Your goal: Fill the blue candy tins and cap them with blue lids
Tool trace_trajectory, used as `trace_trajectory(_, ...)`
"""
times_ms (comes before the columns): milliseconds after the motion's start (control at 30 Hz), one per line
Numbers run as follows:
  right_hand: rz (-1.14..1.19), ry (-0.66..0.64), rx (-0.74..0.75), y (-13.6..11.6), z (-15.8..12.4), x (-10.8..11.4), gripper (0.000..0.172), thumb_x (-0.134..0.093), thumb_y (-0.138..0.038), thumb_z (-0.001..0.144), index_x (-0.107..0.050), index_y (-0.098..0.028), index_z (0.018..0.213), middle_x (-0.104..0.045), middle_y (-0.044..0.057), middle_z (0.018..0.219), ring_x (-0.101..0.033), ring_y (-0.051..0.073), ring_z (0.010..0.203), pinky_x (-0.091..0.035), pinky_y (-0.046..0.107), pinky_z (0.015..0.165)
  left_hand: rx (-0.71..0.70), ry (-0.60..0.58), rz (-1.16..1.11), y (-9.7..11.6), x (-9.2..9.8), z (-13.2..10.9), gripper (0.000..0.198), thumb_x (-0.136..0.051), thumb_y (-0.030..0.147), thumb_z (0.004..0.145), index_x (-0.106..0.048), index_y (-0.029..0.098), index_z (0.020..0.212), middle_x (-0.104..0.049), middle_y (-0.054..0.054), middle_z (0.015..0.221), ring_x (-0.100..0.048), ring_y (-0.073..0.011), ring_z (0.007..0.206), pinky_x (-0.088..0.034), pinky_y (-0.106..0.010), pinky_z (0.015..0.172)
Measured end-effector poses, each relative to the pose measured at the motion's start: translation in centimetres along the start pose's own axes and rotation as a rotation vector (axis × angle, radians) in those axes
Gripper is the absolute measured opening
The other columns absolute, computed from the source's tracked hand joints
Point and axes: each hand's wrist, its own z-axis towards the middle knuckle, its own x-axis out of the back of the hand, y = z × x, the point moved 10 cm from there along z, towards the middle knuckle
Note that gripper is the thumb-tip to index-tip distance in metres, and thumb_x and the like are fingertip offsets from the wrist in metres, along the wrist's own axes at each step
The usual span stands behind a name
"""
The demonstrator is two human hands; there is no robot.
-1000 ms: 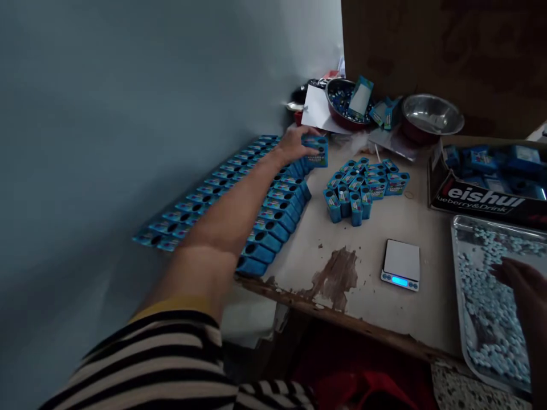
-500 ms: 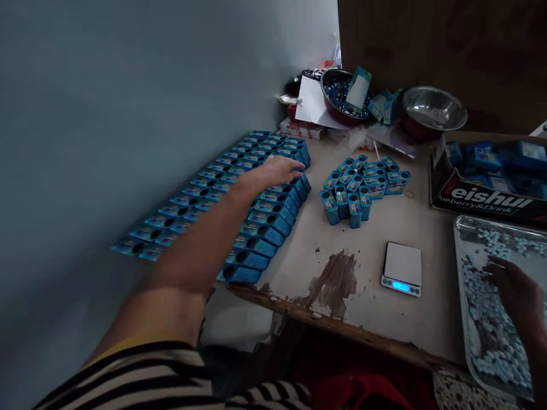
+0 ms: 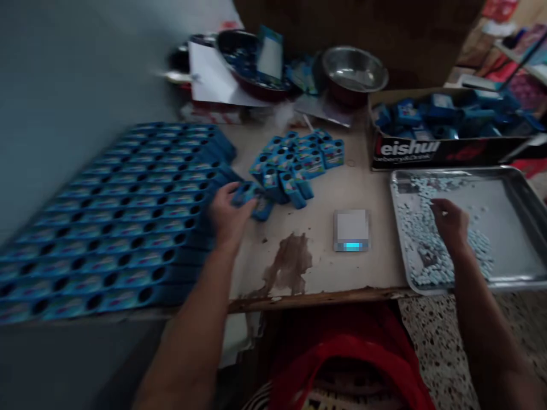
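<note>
My left hand (image 3: pixel 231 216) grips a small blue box (image 3: pixel 245 193) with a dark round hole in its top, between the large block of boxes and a smaller cluster. Another blue box touches it or stands close by; blur hides which. Rows of similar blue boxes (image 3: pixel 141 188) stand upright on the left. Over a metal tray (image 3: pixel 534 225), my right hand (image 3: pixel 452 225) is closed with its fingers curled in. Small pale candy-like pieces (image 3: pixel 440 265) lie under and around it. What those fingers hold cannot be made out.
A small digital scale (image 3: pixel 352 228) with a lit display rests mid-table. Behind it stands the cluster of blue boxes (image 3: pixel 310 156). A black carton (image 3: pixel 448 154) holds more boxes. At the back are a filled bowl (image 3: pixel 239 57) and a steel bowl (image 3: pixel 354 71). The worn table edge (image 3: pixel 316 299) is nearest me.
My left hand has come back from the far rows toward me and now holds a blue box. My right hand stays over the tray, fingers now curled. The view has swung right.
</note>
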Motion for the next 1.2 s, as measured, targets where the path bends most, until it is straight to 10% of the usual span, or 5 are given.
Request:
trace_trajectory(100,0.056,0.14,-0.008,1.3,1.0,1.3,0.033,-0.064,-0.041,0.088,-0.083,-0.019,0.104,-0.084,0.014,0.101,-0.076,0.031,0.096,-0.058,0.05,0.098,-0.054,-0.019,-0.018,2.3,3.0,-2.3,0.05,-0.088,0.04,0.066,-0.07,0.042,0.112,-0.078,0.015,0.125,-0.071,-0.0393,0.13,-0.054,-0.07,0.117)
trace_trajectory(267,0.229,0.292,-0.055,2.9,2.3,2.5,0.04,-0.059,-0.049,0.101,-0.077,-0.016,0.116,-0.082,0.014,0.107,-0.076,0.028,0.097,-0.06,0.046,0.096,-0.32,-0.435,-0.201,11.9,-2.4,-9.0,0.052,-0.086,0.04,0.077,-0.073,0.032,0.127,-0.08,0.002,0.13,-0.075,-0.033,0.126,-0.063,-0.052,0.109)
trace_trajectory(567,-0.404,-0.579,0.736,-2.2,-6.2,-2.4,0.102,-0.07,-0.084,0.089,-0.041,-0.034,0.173,-0.031,0.016,0.183,-0.034,0.048,0.164,-0.041,0.071,0.124,-0.448,-0.912,-0.316,16.2,-15.4,-14.5,0.053,-0.08,0.033,0.086,-0.071,0.022,0.137,-0.079,-0.012,0.133,-0.074,-0.0344,0.128,-0.061,-0.053,0.112)
trace_trajectory(967,-0.331,-0.539,0.81,-3.4,-6.6,-5.3,0.041,-0.05,-0.052,0.111,-0.074,-0.019,0.113,-0.072,0.016,0.115,-0.063,0.033,0.112,-0.051,0.046,0.098,-0.444,-0.526,-0.084,10.8,-5.5,-12.7,0.044,-0.085,0.03,0.089,-0.077,0.023,0.131,-0.079,-0.007,0.132,-0.074,-0.0278,0.124,-0.058,-0.047,0.117)
trace_trajectory(1200,0.324,-0.384,-0.033,1.6,-2.4,-1.9,0.027,-0.077,-0.037,0.086,-0.057,-0.024,0.074,-0.046,-0.002,0.066,-0.042,0.016,0.063,-0.03,0.029,0.06,-0.476,-0.384,-0.099,10.0,-3.8,-13.0,0.031,-0.083,0.022,0.091,-0.08,0.023,0.122,-0.082,-0.005,0.119,-0.077,-0.0229,0.111,-0.062,-0.04,0.105)
